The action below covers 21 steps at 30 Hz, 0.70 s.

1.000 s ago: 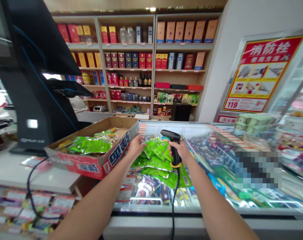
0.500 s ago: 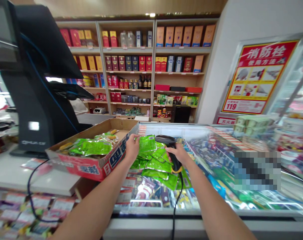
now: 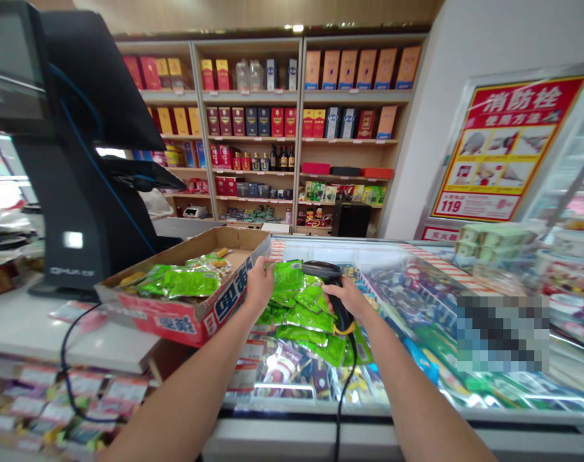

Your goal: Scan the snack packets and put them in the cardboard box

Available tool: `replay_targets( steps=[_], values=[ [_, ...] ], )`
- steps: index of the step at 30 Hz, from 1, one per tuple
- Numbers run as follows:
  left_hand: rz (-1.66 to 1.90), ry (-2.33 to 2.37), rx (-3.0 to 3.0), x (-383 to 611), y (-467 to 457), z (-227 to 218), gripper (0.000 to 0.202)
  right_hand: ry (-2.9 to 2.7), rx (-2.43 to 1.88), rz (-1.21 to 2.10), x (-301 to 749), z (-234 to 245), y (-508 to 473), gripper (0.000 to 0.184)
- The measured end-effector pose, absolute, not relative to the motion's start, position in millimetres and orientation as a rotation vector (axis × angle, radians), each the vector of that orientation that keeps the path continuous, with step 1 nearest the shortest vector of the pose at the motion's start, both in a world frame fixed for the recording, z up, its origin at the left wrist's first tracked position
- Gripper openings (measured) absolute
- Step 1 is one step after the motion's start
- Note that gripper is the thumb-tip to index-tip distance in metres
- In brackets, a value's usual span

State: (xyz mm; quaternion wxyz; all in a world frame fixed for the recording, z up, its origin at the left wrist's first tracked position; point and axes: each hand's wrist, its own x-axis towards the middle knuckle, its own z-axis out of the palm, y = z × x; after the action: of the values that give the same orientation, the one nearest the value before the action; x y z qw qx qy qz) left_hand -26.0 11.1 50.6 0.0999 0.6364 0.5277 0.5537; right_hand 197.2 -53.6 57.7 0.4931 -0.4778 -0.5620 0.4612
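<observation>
The right hand (image 3: 348,301) has its fingers wrapped firmly round a black barcode scanner (image 3: 331,282). At 11 o'clock, the left hand's (image 3: 260,285) fingers curl against a green snack packet (image 3: 287,279), grip unclear, over a chest freezer (image 3: 321,410), beside a cardboard tray (image 3: 196,314). Wooden shelves (image 3: 253,96) stand at 12 o'clock.

Snack packets (image 3: 305,316): we're seeing vivid lime green!
Barcode scanner (image 3: 339,296): we've got black, with a yellow ring!
Cardboard box (image 3: 181,323): we spot tan, with red-and-white print and blue lettering!
Wall poster (image 3: 501,147): we catch red over yellow!
</observation>
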Motion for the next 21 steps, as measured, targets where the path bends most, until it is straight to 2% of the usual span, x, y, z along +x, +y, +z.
replay_targets(
  steps=[6, 11, 16, 21],
  values=[
    [1.609, 1.594, 1.927, -26, 3, 63, 0.014, -1.332, -1.101, 1.171, 192, 57, -56, 0.025],
    [1.670, 1.701, 1.951, -39, -12, 99, 0.017, -1.293, -1.044, 1.225, 173, 74, -57, 0.024],
    [1.819, 1.872, 1.840, -85, -32, 140, 0.020, -1.376, -0.966, 1.270, 135, 104, -57, 0.021],
    [1.823, 2.099, 1.687, -143, -41, 153, 0.029, -1.438, -0.850, 1.360, 89, 116, -51, 0.023]
  ],
)
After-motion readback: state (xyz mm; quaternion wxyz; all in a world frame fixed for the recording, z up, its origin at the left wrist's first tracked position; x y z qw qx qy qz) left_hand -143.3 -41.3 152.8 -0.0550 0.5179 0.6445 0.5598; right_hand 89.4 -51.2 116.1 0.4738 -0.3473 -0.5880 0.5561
